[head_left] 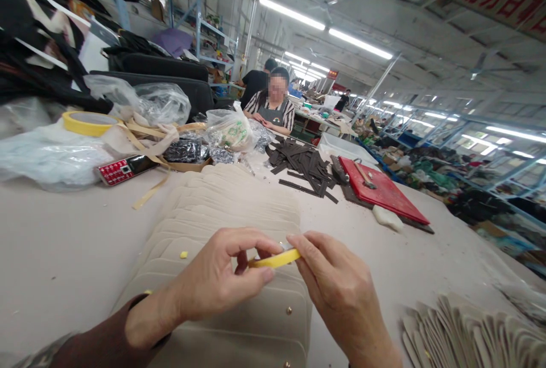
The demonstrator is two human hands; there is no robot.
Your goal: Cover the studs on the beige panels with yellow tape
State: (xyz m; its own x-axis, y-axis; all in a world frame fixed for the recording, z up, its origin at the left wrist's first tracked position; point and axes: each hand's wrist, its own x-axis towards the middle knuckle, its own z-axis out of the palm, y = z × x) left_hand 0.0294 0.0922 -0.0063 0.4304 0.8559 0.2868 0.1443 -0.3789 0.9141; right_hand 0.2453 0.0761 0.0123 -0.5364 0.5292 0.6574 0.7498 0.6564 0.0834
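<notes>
A narrow roll of yellow tape [273, 260] is held between my two hands in the head view. My left hand [226, 274] closes its thumb and fingers on the roll's left side. At its right end, my right hand [335, 277] pinches the tape between thumb and fingertips. Below both hands lies a long row of overlapping beige panels [230, 203] with rounded corners. Small brass-coloured studs [289, 310] show along the panels' right edge. A bit of yellow tape [183, 255] sticks to one panel left of my hands.
Dark strips [302, 163] are piled beyond the panels. A hammer [364, 176] rests on a red board [384, 191]. A larger yellow tape roll [89, 123], plastic bags and a red-and-black box [127, 170] lie left. More beige pieces [473, 337] stand front right. A co-worker [273, 106] sits across.
</notes>
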